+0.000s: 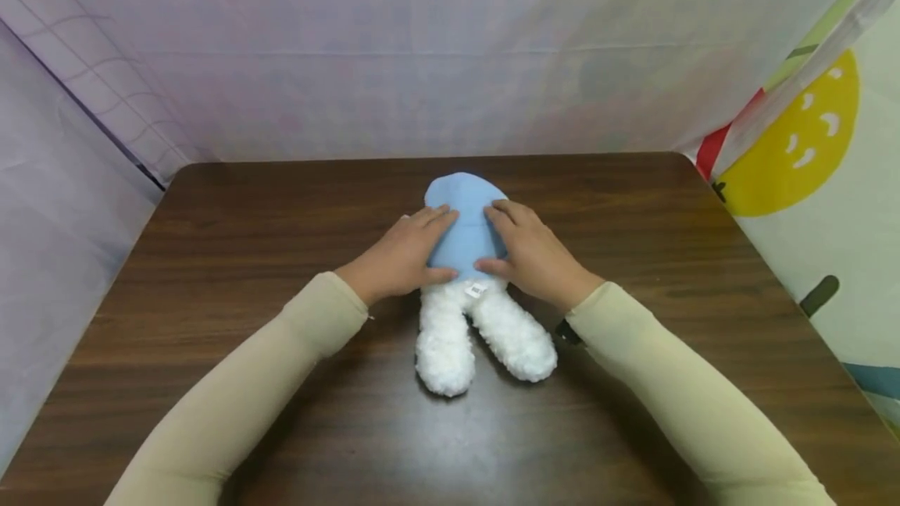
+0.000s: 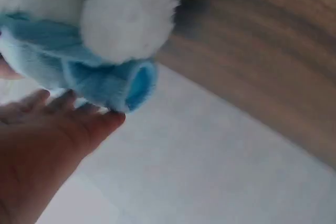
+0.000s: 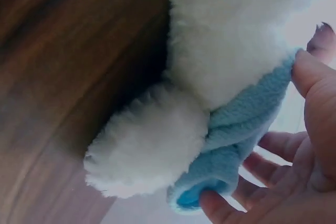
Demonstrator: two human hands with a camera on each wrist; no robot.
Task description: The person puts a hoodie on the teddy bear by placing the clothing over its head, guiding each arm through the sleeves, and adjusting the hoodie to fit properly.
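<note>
A white fluffy plush toy (image 1: 446, 350) lies on the table with its two long fluffy limbs pointing toward me. Light blue fleece clothing (image 1: 464, 229) covers the rest of it in the head view. My left hand (image 1: 401, 252) rests on the clothing's left side, and my right hand (image 1: 540, 256) on its right side, both with fingers extended and thumbs toward the near hem. A small white tag (image 1: 476, 288) shows just below that hem. Each wrist view shows fingers touching the blue cloth near a tube-like opening (image 2: 139, 85), beside a round white fluffy part (image 3: 152, 140).
The brown wooden table (image 1: 246, 256) extends around the toy. A pale curtain (image 1: 422, 53) hangs along its far edge. White cloth (image 1: 63, 201) hangs at the left, and a printed cloth with a yellow shape (image 1: 794, 147) at the right.
</note>
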